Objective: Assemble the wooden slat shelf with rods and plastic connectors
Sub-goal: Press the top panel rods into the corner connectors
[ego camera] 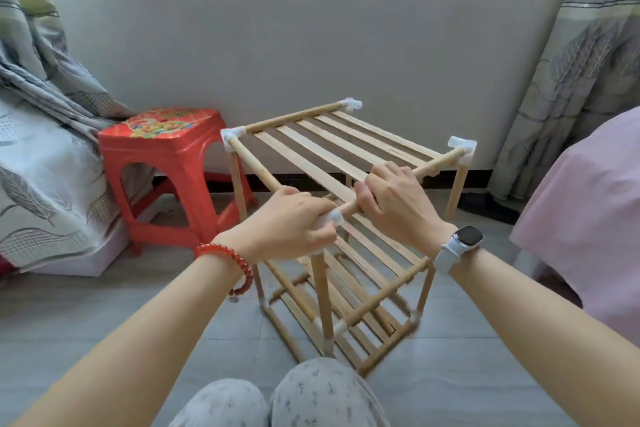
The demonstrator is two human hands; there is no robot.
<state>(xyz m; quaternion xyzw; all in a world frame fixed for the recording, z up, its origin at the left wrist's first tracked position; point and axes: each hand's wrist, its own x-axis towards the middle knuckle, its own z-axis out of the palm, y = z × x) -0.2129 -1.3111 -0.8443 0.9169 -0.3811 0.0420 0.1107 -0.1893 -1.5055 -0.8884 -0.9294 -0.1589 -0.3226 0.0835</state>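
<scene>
A wooden slat shelf [332, 149] with three tiers stands on the floor in front of me, its rods joined by white plastic connectors. My left hand [291, 222] grips the near corner connector [333, 217] of the top tier. My right hand [394, 201] grips the top tier's near rod [436, 165] just right of that corner. White connectors show at the other top corners: far left [232, 136], far [351, 103] and right [462, 145]. The lower tiers [374, 253] and the upright rod [322, 298] under the near corner are in view below my hands.
A red plastic stool [166, 156] stands left of the shelf. Patterned bedding [41, 166] lies at far left, a curtain [581, 80] and pink fabric [581, 211] at right. A grey wall is behind; tiled floor [104, 305] surrounds the shelf. My knees [304, 395] are at the bottom.
</scene>
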